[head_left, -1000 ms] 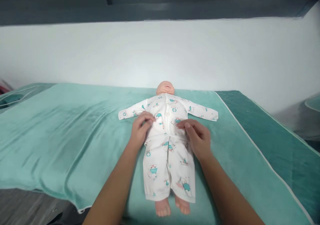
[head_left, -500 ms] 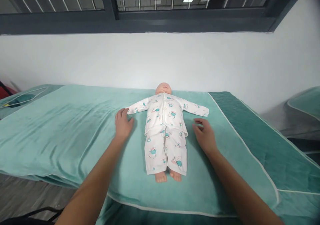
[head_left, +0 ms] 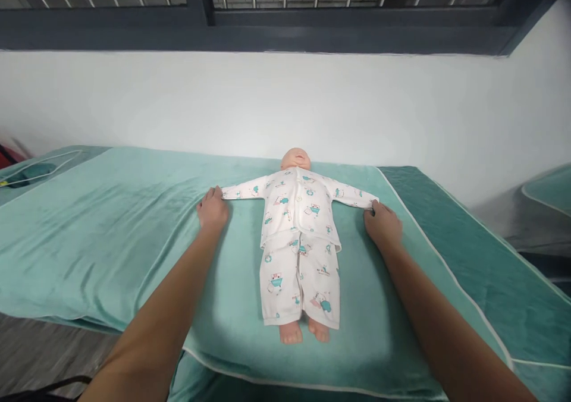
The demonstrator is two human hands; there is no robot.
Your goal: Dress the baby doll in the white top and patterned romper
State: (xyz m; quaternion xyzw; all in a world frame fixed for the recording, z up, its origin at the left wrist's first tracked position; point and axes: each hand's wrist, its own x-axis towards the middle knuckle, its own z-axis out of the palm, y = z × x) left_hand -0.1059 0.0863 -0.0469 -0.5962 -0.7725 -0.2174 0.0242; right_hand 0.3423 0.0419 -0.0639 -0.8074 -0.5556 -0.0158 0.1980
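Observation:
A baby doll [head_left: 295,159] lies on its back, head toward the wall and bare feet toward me. It wears a white printed long-sleeved top [head_left: 298,206] and matching trousers [head_left: 300,280]. Both sleeves stretch out to the sides, with the doll's hands hidden. My left hand [head_left: 213,209] is closed on the cuff of the sleeve at the left. At the right, my right hand [head_left: 383,222] pinches the end of the other sleeve [head_left: 355,197] between thumb and fingers.
A light green blanket [head_left: 111,223] with creases on its left covers the bed, over a darker green cover [head_left: 482,253] at the right. Behind stands a white wall [head_left: 250,104] below a dark window frame [head_left: 348,32]. A cord [head_left: 49,167] lies at the far left.
My right hand has moved outward and up to the right sleeve's cuff and closed on it. My left hand has shifted slightly left and closed on the left cuff. The view has shifted a little.

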